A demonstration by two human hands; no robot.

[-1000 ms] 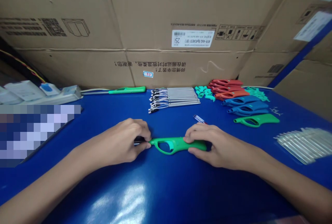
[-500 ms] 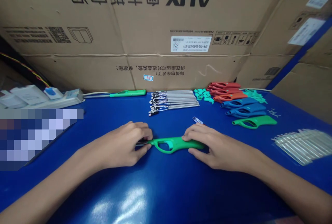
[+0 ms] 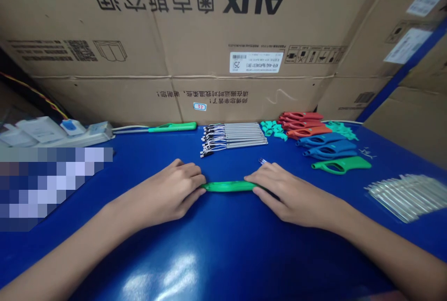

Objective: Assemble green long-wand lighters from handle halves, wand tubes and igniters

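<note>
A green plastic lighter handle [image 3: 228, 186] lies on the blue table [image 3: 223, 254], turned on its edge so only a narrow side shows. My left hand [image 3: 171, 194] pinches its left end, where a metal rod went in; the rod is hidden under my fingers. My right hand [image 3: 284, 191] is closed over the handle's right end, pressing it to the table. A small clear tube [image 3: 262, 161] lies just behind my right hand.
At the back lie a row of metal rods [image 3: 233, 136], a finished green lighter [image 3: 164, 128], red [image 3: 303, 122], blue [image 3: 328, 145] and green [image 3: 340, 165] handle shells, teal small parts [image 3: 274, 128], clear tubes [image 3: 405, 191] at right. Cardboard boxes [image 3: 209, 36] wall the back. A power strip [image 3: 56, 133] sits at left.
Both hands have rolled the green handle from lying flat onto its edge, so its trigger opening no longer shows. The hands stay at its two ends.
</note>
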